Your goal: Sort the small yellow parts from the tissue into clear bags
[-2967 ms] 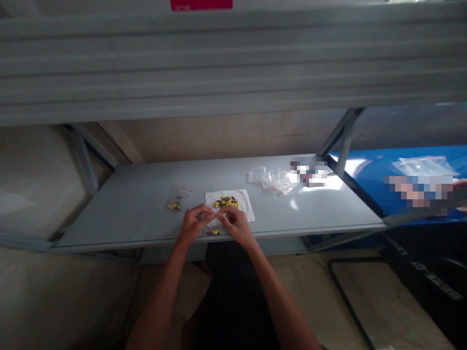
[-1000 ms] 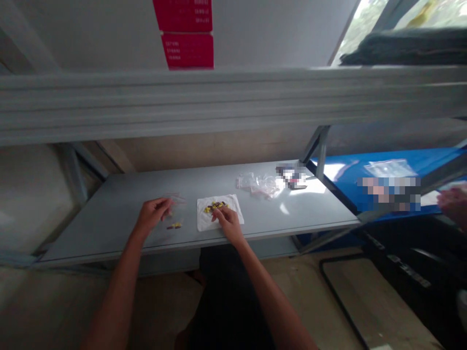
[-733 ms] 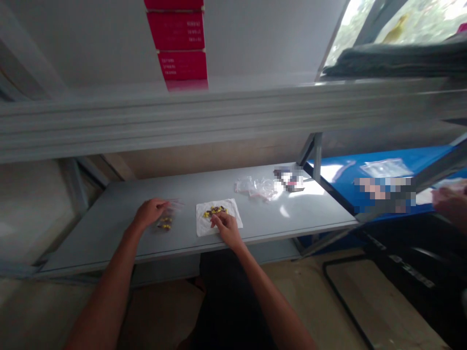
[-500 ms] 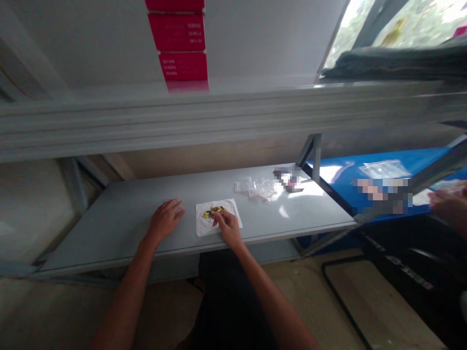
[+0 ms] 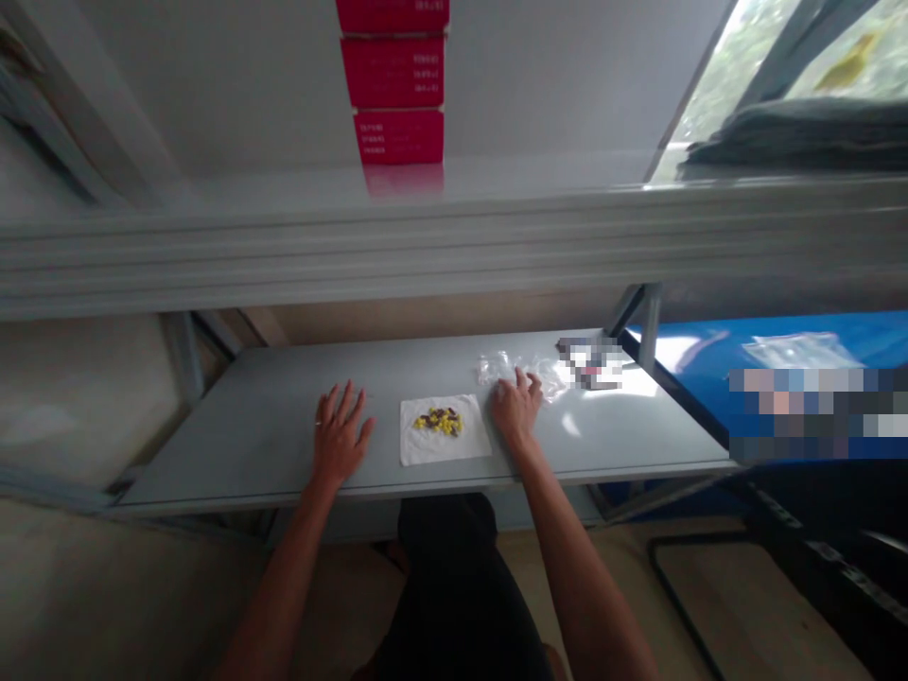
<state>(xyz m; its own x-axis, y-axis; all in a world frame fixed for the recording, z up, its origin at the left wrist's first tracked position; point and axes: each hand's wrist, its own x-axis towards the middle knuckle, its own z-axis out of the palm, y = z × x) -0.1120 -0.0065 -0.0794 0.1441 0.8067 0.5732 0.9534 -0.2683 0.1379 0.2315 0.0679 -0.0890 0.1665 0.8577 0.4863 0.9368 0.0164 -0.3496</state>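
Clear plastic bags (image 5: 554,379), crinkled, shiny, at the curled right hand (image 5: 517,409)

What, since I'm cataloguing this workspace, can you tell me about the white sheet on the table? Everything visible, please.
The white sheet is roughly four-sided and slightly wrinkled; whether it is cloth, paper or plastic, I cannot tell. It lies spread out on the grey table near the front edge, between the left hand and the right hand, apart from both. A loose cluster of small yellow and dark pieces rests on it around the middle, leaving a bare margin.
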